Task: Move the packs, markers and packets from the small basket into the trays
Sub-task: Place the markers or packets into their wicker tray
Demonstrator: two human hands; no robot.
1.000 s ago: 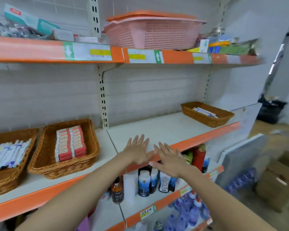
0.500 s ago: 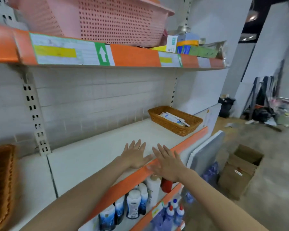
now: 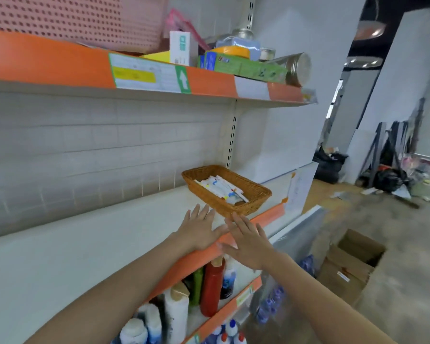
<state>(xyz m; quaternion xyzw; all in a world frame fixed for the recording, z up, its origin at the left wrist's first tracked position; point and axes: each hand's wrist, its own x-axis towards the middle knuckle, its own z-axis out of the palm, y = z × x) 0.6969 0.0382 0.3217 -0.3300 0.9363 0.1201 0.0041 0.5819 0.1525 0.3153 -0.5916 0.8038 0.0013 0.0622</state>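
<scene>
A brown wicker tray (image 3: 255,193) stands on the white middle shelf (image 3: 85,244) near its right end, with white packets (image 3: 221,188) lying inside. My left hand (image 3: 200,228) is flat with fingers straight just in front of the tray's near corner, over the shelf. My right hand (image 3: 248,238) is also flat and empty, beside the left one, over the shelf's orange front edge. Neither hand touches the tray. The small basket is out of view.
The upper shelf carries a pink plastic basket (image 3: 72,18), boxes (image 3: 233,63) and a metal can (image 3: 293,67). Bottles (image 3: 211,286) fill the shelf below. An open cardboard box (image 3: 350,264) sits on the floor to the right, clutter farther back.
The view has swung right along the shelf; the two wicker trays on the left have left the frame and the right tray is now close to my hands. Both hands stayed flat and empty.
</scene>
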